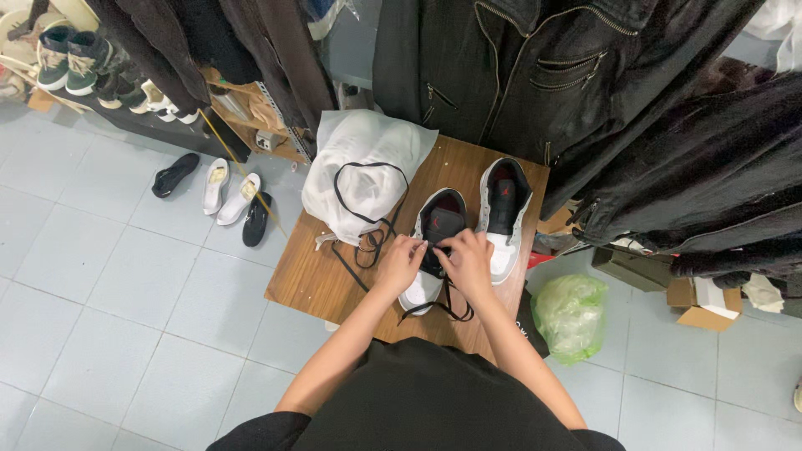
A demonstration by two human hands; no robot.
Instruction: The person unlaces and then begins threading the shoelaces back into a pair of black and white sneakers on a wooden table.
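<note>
Two white, grey and black high-top sneakers stand on a small wooden table (309, 280). My left hand (401, 260) and my right hand (468, 263) are both over the nearer sneaker (439, 221), pinching its black shoelace (443, 309) at the eyelets; the lace ends hang in loops toward me. The second sneaker (505, 205) stands untouched just to the right. A white cloth bag (359, 171) with a black drawstring lies at the table's left rear.
Dark jackets (543, 67) hang over the table's far side and right. Loose shoes (221, 188) lie on the tiled floor at left, more on a low shelf (150, 121). A green plastic bag (570, 313) and cardboard boxes (697, 305) sit right.
</note>
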